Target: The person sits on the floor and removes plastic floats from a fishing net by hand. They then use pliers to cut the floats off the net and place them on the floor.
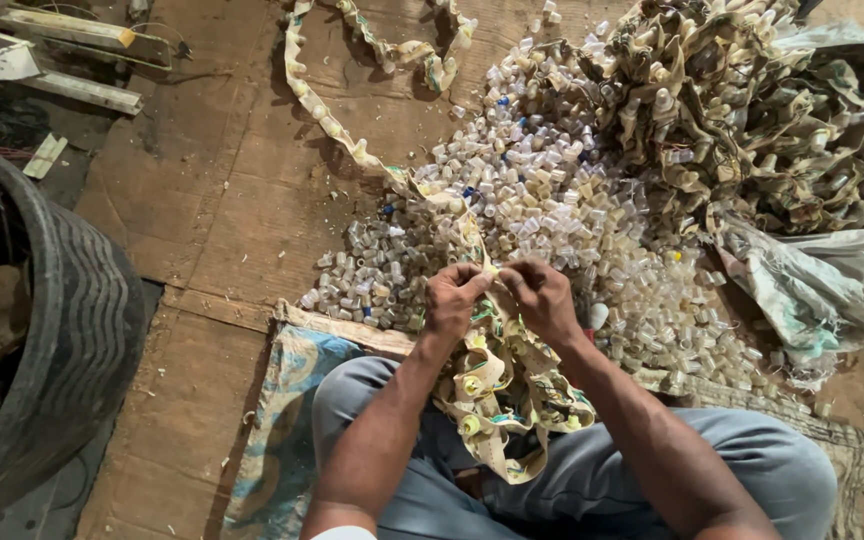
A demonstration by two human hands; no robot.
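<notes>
Pinching one long strip of printed backing between them, the left hand and the right hand sit close together just on the near side of the pile of small caps, which serves as the landmark for this entry.

Left hand: fingers curled tight, thumb and fingertips closed on the strip's edge. Right hand: likewise closed on the same strip, knuckles facing the left hand, the two grips nearly touching. This close two-handed hold looks suited to working one small piece at a time off the backing.

Strip: cream with green and yellow print, small caps fixed along it. From the hands it falls toward the person and bunches in the lap, where grey trousers catch the slack. Beyond the hands it runs across the pile's left edge, then loops away on the far side.

Pile of small caps: pale, translucent, a few blue; spread loose on the wooden floor, right in front of the hands, within easy reach.

Heap of tangled strips: far right of the pile, touching it.

Sack: pale, crumpled, right of the pile.

Mat: woven, blue-patterned, under the person, near side of the pile.

Tyre: black, well to the left of the pile.
</notes>
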